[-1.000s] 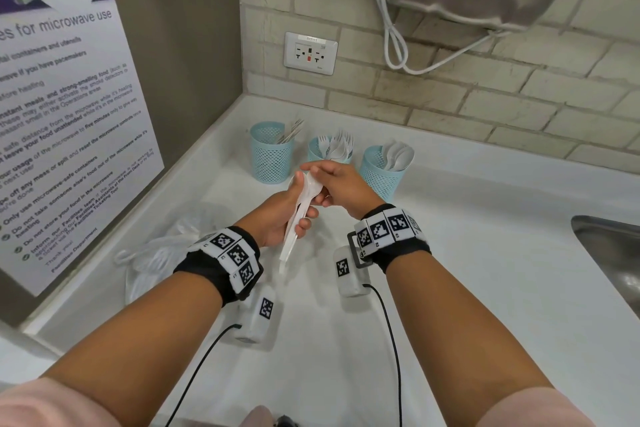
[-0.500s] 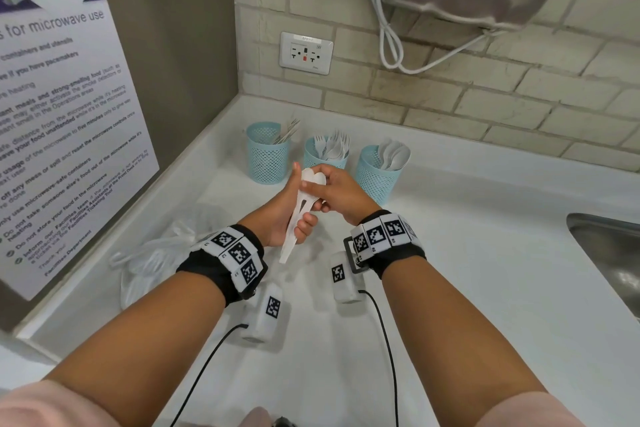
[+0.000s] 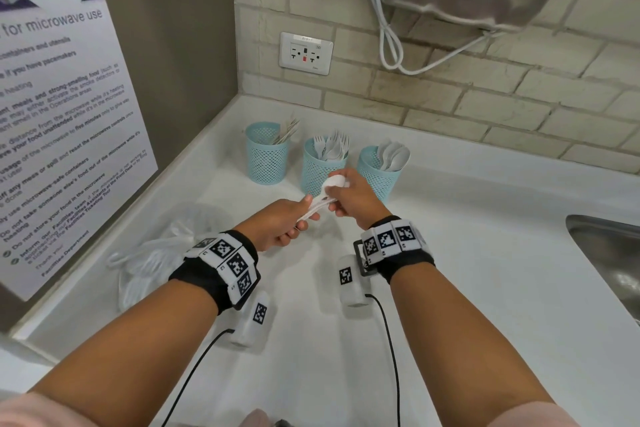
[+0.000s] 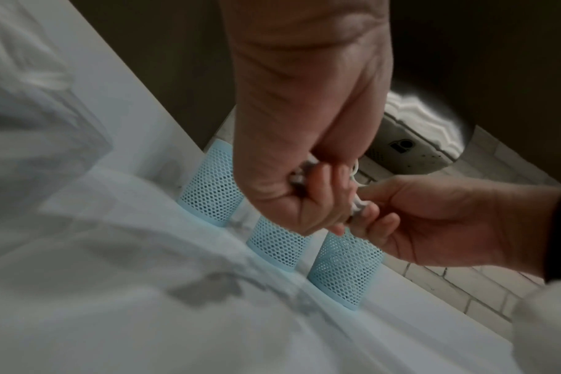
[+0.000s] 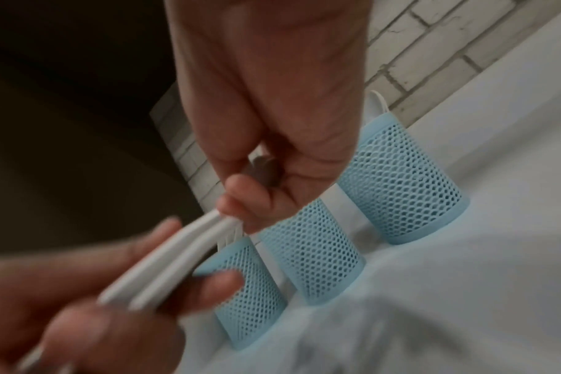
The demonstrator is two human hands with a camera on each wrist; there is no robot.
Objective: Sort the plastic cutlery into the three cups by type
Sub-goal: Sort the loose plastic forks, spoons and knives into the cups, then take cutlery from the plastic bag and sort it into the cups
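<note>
The left hand (image 3: pixel 277 229) is curled round the handle ends of a small bunch of white plastic cutlery (image 3: pixel 320 203), holding it slanted up toward 1 o'clock. The right hand (image 3: pixel 353 196) pinches the bowl end of the bunch, thumb and fingers closed on what looks like a spoon head (image 3: pixel 334 181). The right wrist view shows at least two white handles side by side between the hands; how many pieces there are I cannot tell.

The step in hand seems to be drawing one piece out of the bunch. Next, I judge, the right hand must pull it free while the left hand keeps the rest, then carry it to the matching cup.

The bunch hangs above the tabletop (image 3: pixel 467 253), just in front of the middle cup (image 3: pixel 320 172). That cup holds forks; the right cup (image 3: pixel 377 173), toward 1 o'clock, holds spoons; the left cup (image 3: pixel 266 154), toward 11 o'clock, holds thin pieces, probably knives. All three are pale blue mesh and stand upright in a row. A crumpled clear plastic bag (image 3: pixel 156 253) lies at 9 o'clock.
</note>
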